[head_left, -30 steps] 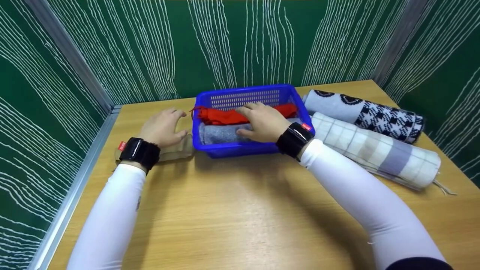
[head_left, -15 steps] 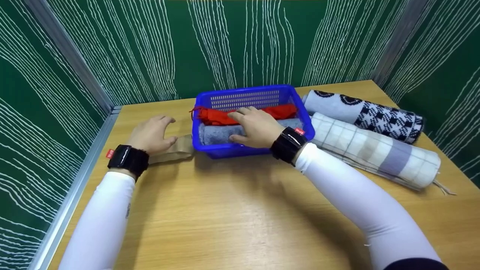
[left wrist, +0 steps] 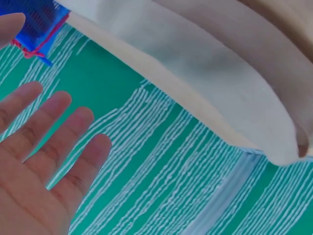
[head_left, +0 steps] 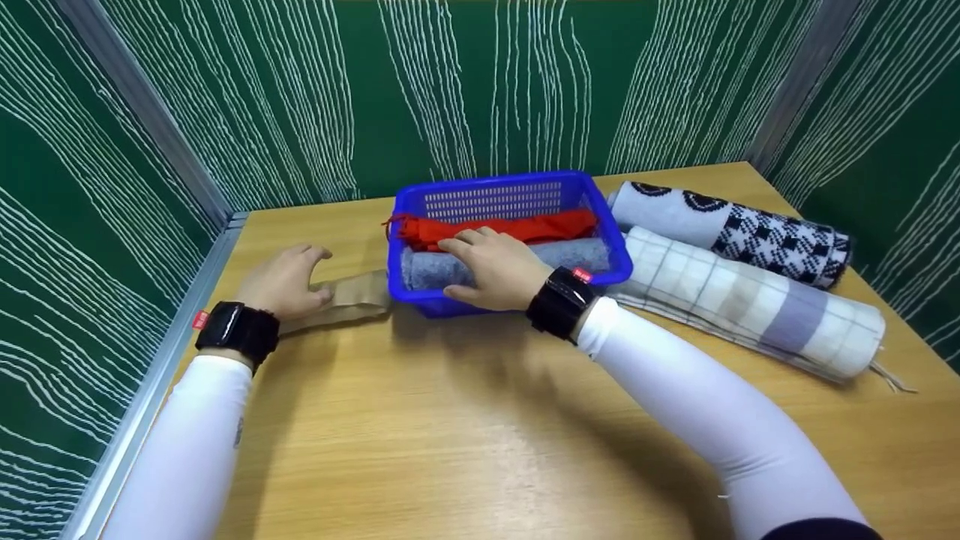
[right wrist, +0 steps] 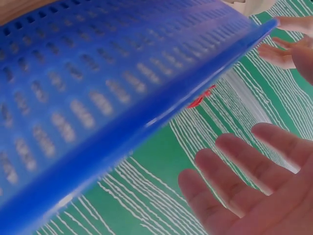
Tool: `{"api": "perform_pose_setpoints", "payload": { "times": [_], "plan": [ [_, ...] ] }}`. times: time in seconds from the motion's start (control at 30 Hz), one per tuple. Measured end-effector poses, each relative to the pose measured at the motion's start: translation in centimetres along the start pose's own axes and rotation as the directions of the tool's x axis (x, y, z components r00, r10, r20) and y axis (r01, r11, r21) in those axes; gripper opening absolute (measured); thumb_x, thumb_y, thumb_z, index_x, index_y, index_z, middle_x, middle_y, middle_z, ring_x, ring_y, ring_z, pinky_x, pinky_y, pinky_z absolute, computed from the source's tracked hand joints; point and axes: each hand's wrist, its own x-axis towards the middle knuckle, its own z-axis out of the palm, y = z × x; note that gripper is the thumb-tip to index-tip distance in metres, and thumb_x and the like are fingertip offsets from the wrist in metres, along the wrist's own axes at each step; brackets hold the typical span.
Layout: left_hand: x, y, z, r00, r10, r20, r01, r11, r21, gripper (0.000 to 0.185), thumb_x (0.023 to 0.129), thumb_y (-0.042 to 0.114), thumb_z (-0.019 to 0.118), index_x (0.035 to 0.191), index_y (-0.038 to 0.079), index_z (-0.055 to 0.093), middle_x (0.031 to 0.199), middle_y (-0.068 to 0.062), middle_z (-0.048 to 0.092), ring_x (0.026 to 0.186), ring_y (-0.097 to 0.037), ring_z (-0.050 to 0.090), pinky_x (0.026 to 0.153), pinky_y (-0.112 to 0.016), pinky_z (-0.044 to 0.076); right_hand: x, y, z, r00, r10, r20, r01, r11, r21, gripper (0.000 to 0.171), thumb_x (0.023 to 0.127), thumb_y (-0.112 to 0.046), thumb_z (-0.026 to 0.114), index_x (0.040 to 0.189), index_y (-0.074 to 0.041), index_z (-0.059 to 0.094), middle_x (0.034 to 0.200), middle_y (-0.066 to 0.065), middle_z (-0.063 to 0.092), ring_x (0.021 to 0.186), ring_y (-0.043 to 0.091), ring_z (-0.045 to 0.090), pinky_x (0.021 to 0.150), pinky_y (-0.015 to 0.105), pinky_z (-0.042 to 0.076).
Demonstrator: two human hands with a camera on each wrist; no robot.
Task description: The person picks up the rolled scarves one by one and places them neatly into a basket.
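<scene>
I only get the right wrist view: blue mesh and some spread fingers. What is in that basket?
Observer: The blue basket holds a red rolled cloth at the back and a grey rolled cloth in front.
Operator: Is the right hand holding anything?
Observer: No. The right hand lies over the grey roll, fingers relaxed.
Operator: And the left?
Observer: The left hand is open at the end of a beige cloth beside the basket.

Both your arms reach fwd in white sleeves, black bands on the wrists. Your left hand (head_left: 283, 283) lies palm down, fingers (left wrist: 58, 147) straight and slightly spread. Your right hand (head_left: 491, 268) is extended too, fingers (right wrist: 234, 181) relaxed, gripping nothing.
</scene>
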Motion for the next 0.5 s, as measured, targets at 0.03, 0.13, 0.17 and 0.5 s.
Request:
{"api": "perform_pose_setpoints", "payload": {
  "times": [0.03,0.13,0.17,0.5],
  "plan": [
    [-0.1,-0.2,0.0,1.0,0.0,0.002,0.0,1.0,0.0,0.063,0.095,0.025,0.071,0.151,-0.001,0.056,0.155,-0.029,0.056,0.145,-0.051,0.054,0.118,-0.068,0.045,0.1,-0.1,0.1,1.0,-0.007,0.0,0.007,1.0,0.0,0.072,0.101,-0.046,0.074,0.159,-0.007,0.054,0.153,0.02,0.062,0.139,0.041,0.059,0.118,0.056,0.049],
    [-0.4,-0.7,0.1,1.0,0.001,0.007,-0.001,1.0,0.007,0.065,0.093,0.024,0.073,0.15,-0.002,0.056,0.154,-0.029,0.057,0.144,-0.051,0.054,0.116,-0.068,0.047,0.2,-0.6,0.2,1.0,-0.019,0.002,0.02,1.0,-0.003,0.074,0.101,-0.046,0.074,0.16,-0.007,0.053,0.153,0.02,0.062,0.138,0.04,0.059,0.117,0.055,0.05],
    [-0.5,-0.9,0.1,1.0,0.001,0.01,-0.001,1.0,0.007,0.066,0.093,0.023,0.074,0.15,-0.002,0.056,0.154,-0.029,0.057,0.144,-0.051,0.054,0.116,-0.068,0.046,0.3,-0.7,0.3,1.0,-0.021,0.004,0.021,1.0,-0.004,0.074,0.101,-0.047,0.074,0.16,-0.007,0.052,0.154,0.019,0.061,0.138,0.04,0.059,0.117,0.055,0.05],
    [-1.5,-2.4,0.4,0.999,-0.01,0.035,0.01,1.0,-0.008,0.068,0.09,0.017,0.078,0.151,-0.003,0.055,0.152,-0.032,0.057,0.142,-0.054,0.054,0.118,-0.069,0.044,0.5,-1.7,1.0,0.999,-0.053,-0.003,0.053,0.999,0.006,0.075,0.1,-0.044,0.076,0.16,-0.005,0.053,0.154,0.02,0.061,0.139,0.041,0.059,0.118,0.056,0.049]
  ]
}}
